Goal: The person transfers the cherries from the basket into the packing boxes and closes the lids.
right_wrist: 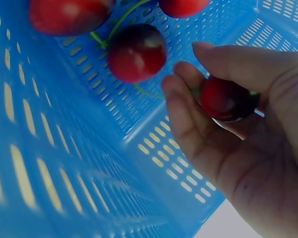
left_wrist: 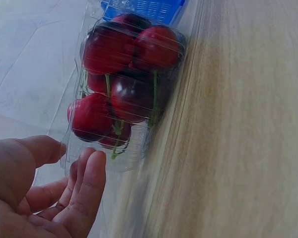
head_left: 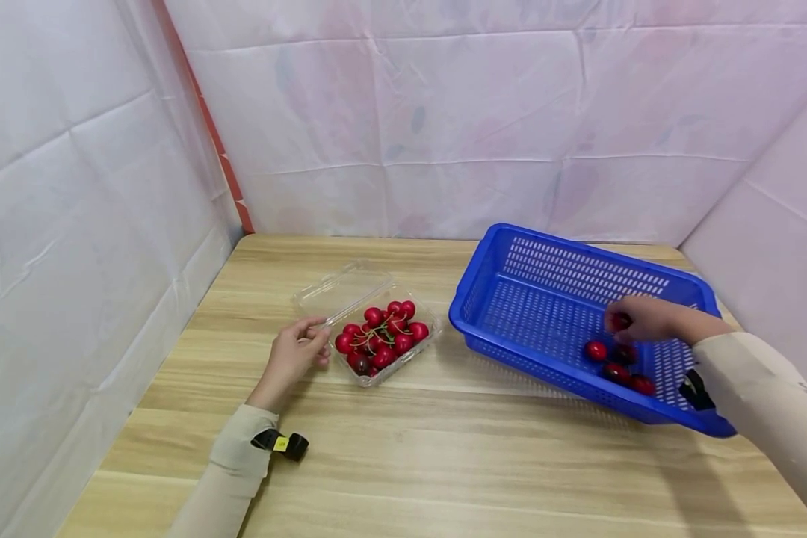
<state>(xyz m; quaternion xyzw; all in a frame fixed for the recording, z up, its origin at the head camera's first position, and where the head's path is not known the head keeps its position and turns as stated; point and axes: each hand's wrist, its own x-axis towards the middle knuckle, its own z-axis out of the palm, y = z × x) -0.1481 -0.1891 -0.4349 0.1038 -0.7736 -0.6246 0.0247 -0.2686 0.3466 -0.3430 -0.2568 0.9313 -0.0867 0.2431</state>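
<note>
A clear plastic clamshell box (head_left: 368, 379) lies with its lid (head_left: 343, 290) folded back, holding a heap of red cherries (head_left: 383, 359) with green stems. My left hand (head_left: 293, 357) is at the box's left edge, its thumb and fingertips pinching the rim near the lid hinge. In the blue basket (head_left: 545, 357), my right hand (head_left: 648, 317) grips a dark red cherry (right_wrist: 228, 99) between thumb and fingers. Several loose cherries (head_left: 595, 350) rest on the basket floor beneath that hand. A green stem shows on one loose cherry (right_wrist: 137, 53) in the right wrist view.
Both containers stand on a light wood table (head_left: 403, 463), the basket to the right of the box. White cloth (head_left: 403, 134) hangs behind the table and along both sides. Each wrist carries a black strap (head_left: 279, 442).
</note>
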